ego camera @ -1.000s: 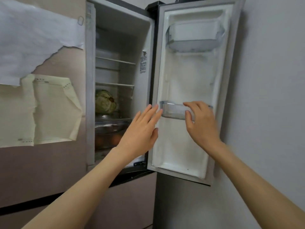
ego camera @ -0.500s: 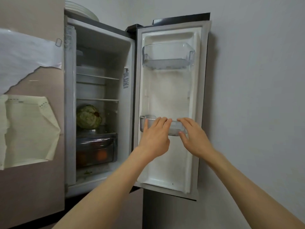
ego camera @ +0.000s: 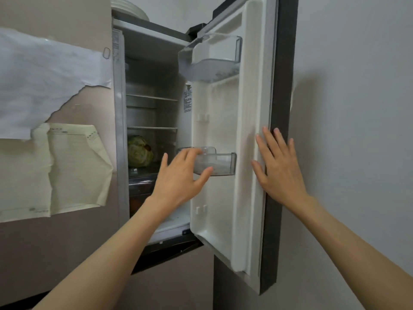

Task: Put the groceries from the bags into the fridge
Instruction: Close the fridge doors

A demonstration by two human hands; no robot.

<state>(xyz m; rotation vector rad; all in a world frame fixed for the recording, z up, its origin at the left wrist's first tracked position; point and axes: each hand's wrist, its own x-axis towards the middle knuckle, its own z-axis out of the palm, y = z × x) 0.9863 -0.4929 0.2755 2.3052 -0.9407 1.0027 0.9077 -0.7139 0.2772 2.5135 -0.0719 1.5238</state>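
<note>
Fridge door [ego camera: 250, 130] open; left hand [ego camera: 181, 175] fingers clasp lower bin [ego camera: 220, 163]; right hand [ego camera: 279, 166] flat, fingers apart; sticker [ego camera: 187, 100] unreadable.

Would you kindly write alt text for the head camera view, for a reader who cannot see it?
A person's left hand grips the lower clear door bin of an open fridge door, while the right hand lies flat on the door's edge. A cabbage sits on a shelf inside.
</note>
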